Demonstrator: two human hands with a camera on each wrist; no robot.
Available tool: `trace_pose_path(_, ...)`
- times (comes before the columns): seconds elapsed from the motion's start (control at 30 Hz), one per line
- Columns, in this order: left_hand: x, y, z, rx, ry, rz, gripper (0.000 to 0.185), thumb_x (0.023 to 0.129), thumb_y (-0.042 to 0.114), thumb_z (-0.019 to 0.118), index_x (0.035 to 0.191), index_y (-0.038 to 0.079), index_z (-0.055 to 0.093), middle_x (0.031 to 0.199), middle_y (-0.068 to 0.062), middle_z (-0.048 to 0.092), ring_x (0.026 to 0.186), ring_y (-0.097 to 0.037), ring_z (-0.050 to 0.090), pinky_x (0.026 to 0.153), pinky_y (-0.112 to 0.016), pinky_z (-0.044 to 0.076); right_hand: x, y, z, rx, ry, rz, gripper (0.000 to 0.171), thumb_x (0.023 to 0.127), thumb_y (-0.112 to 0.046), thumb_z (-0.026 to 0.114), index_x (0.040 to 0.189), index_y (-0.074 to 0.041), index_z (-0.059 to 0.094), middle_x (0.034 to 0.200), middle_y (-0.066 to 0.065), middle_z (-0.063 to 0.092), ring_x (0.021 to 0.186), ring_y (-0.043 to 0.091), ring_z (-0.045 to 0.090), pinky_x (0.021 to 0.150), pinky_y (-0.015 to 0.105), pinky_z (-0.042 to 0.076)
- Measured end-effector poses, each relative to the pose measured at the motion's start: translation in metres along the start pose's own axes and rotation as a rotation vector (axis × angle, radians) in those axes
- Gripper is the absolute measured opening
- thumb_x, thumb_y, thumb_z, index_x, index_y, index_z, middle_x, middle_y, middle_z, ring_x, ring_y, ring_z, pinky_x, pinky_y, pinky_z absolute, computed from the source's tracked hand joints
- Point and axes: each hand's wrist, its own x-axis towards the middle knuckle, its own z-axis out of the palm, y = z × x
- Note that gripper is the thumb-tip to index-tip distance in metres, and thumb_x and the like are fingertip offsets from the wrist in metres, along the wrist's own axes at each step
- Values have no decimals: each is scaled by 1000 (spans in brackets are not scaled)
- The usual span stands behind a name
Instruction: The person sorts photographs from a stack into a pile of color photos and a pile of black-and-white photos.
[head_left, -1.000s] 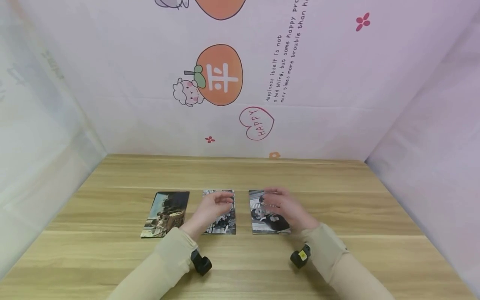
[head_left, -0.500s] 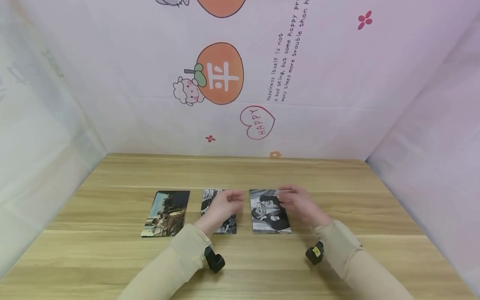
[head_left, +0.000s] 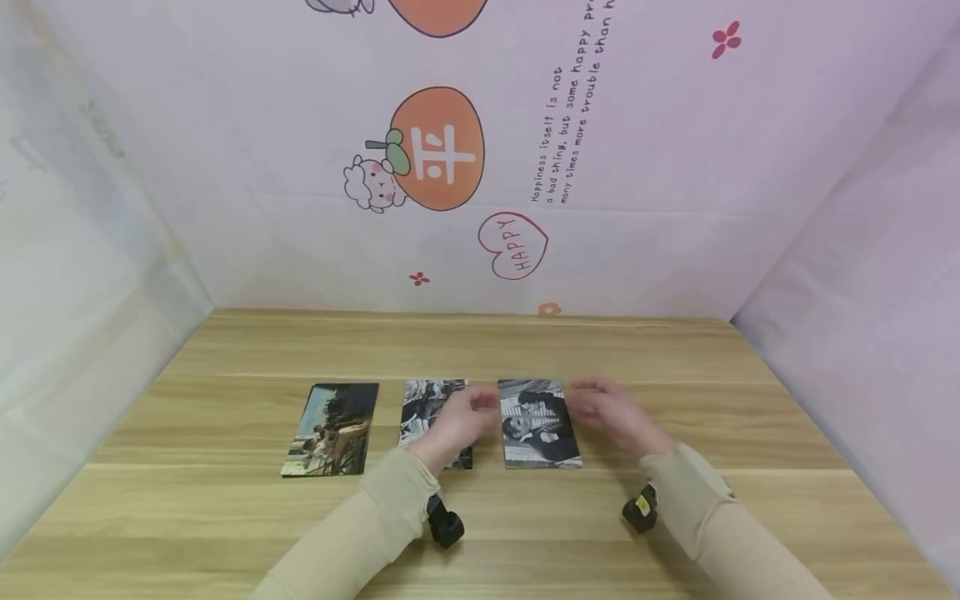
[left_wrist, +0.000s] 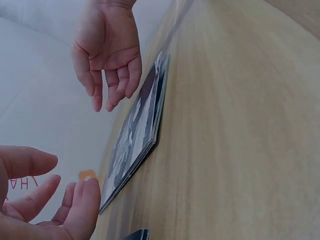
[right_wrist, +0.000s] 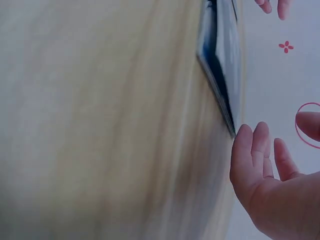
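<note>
Hands flank the right-hand photo stack (head_left: 538,422) on the bench (head_left: 675,517): left hand (head_left: 467,419) and right hand (head_left: 611,412) both hover open, holding nothing. Squaring or lifting it next probably calls for closing on its edges.

Left wrist view. A stack of photographs (left_wrist: 137,135) lies flat on the wooden table (left_wrist: 240,125), seen edge-on, top print black and white. The left hand (left_wrist: 45,200) is at the lower left corner of the frame, fingers loosely extended, just beside the stack's near end, holding nothing. The right hand (left_wrist: 107,47) hangs above the stack's far end, fingers relaxed and pointing down, apart from it.
</note>
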Motion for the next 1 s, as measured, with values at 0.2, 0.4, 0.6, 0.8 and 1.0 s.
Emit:
trace_pose_path(0.2,0,-3,1,7,-19,-23,43,86,0,59,128,-4,52,126,-22,56,113,-34,55,92,-39,52,2,5,-1,4,-4,31,51,96,-3,44,137,18,25,133,37,42,119,38,53,104,43,44)
trace_pose_path(0.4,0,-1,3,44,-20,-46,45,84,1,61,128,-1,53,127,-22,56,111,-32,57,92,-38,53,1,9,-1,4,-4,46,51,97,-6,44,139,17,26,136,36,40,118,34,54,103,41,45)
trace_pose_path(0.6,-2,-1,5,44,-20,-49,45,83,1,61,127,-2,53,127,-25,55,107,-32,59,89,-38,54,-1,10,2,3,8,32,49,96,-4,45,137,19,29,136,37,40,113,27,57,102,39,46)
trace_pose_path(0.8,0,-3,6,61,-20,-54,44,83,1,61,127,-2,54,125,-25,56,103,-30,61,86,-37,55,-1,11,4,-2,7,25,50,96,-5,46,136,19,29,135,37,40,114,27,56,103,39,45)
trace_pose_path(1.0,1,-4,7,47,-20,-76,44,85,2,60,128,-1,54,127,-24,55,104,-29,61,86,-35,56,-1,11,5,-1,5,20,50,96,-5,46,136,20,29,134,37,41,111,25,57,102,38,46)
